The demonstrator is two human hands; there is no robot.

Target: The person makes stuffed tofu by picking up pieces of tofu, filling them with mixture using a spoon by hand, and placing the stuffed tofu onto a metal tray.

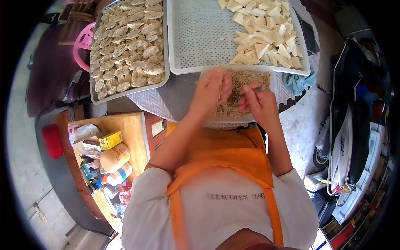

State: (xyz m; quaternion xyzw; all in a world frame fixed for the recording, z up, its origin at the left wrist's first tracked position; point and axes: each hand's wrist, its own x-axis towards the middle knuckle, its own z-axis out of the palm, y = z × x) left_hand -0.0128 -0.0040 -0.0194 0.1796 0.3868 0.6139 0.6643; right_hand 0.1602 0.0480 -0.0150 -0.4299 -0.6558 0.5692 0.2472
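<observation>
Over the left part of a tub of brownish crumbly filling (246, 77) is my left hand (213, 88), its fingers curled; what they hold, if anything, is hidden. My right hand (259, 102) grips a metal utensil (260, 89) low over the filling, on the tub's right side. Behind the tub stands a perforated light tray (200, 41), with pale triangular pieces (266, 33) heaped on its right part. A metal tray (166, 77) at the back left holds rows of pieces coated in filling (129, 46).
A blue cloth (299, 83) lies by the light tray's right corner. At the left, a wooden table (135, 125) bears a yellow box (111, 140) and bottles. A pink chair (81, 46) is beside the metal tray. A motorbike (346, 141) stands at the right.
</observation>
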